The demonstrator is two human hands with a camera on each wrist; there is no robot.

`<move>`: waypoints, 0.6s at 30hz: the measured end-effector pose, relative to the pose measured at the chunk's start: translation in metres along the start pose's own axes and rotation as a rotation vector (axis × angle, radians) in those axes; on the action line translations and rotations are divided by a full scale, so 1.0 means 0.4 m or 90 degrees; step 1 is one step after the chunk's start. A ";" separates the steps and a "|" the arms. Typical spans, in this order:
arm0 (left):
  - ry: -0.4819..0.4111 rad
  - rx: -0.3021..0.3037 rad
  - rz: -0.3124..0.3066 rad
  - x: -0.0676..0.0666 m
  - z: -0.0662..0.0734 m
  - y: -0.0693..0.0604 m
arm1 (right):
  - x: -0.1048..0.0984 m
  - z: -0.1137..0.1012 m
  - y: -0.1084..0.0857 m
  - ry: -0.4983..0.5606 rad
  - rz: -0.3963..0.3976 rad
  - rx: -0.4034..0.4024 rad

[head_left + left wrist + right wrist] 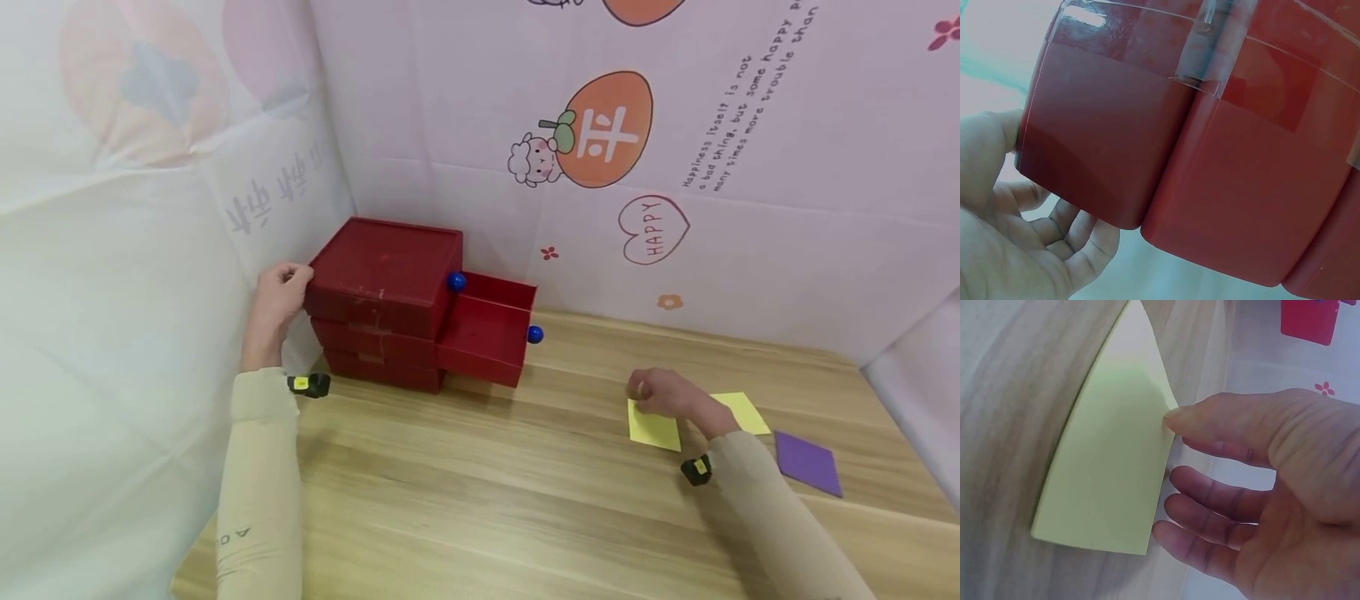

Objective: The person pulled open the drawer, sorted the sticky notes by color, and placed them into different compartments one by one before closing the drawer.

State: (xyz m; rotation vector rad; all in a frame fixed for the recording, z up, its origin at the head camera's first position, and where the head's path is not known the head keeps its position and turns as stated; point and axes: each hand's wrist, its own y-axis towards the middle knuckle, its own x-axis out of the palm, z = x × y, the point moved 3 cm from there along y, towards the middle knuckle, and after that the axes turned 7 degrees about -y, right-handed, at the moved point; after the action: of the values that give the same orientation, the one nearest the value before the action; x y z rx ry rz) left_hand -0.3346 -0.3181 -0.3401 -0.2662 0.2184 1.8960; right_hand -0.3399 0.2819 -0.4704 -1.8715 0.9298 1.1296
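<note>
The person's right hand [663,392] pinches a thin, square, yellow sheet that looks like paper [654,429] at one edge, thumb on the upper face and forefinger behind; the other fingers curl loosely, off to the side of the sheet. An edge grip like this probably suits something so flat, since it lets a fingertip get under it. The sheet lies below the fingertips and spreads from them toward the person's body, bowed in the right wrist view; whether it touches the table cannot be told.

Near that wrist lies a second square yellow sheet [744,414], partly hidden by the hand, and farther right a square purple sheet [810,463], both flat on the wood-grained tabletop [465,500].

The left hand [279,292] grips the upper back corner of a boxy, dark red, three-tier drawer unit [386,258], thumb against the top and fingers bent round behind, seemingly to steady it. Strips of clear tape [1204,53] cross its side, presumably binding the tiers. The red middle drawer [483,333], with a round blue knob [535,334], stands pulled out toward the right hand, well apart from the pinched sheet.
</note>
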 end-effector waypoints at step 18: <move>-0.005 -0.005 -0.001 -0.001 0.004 -0.004 | -0.002 -0.012 0.011 -0.007 -0.018 -0.016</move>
State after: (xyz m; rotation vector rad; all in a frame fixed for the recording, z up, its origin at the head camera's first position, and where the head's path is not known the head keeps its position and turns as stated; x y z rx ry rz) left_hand -0.3332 -0.3173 -0.3386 -0.2651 0.2051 1.8960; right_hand -0.3420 0.2759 -0.4691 -1.8915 0.8851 1.1384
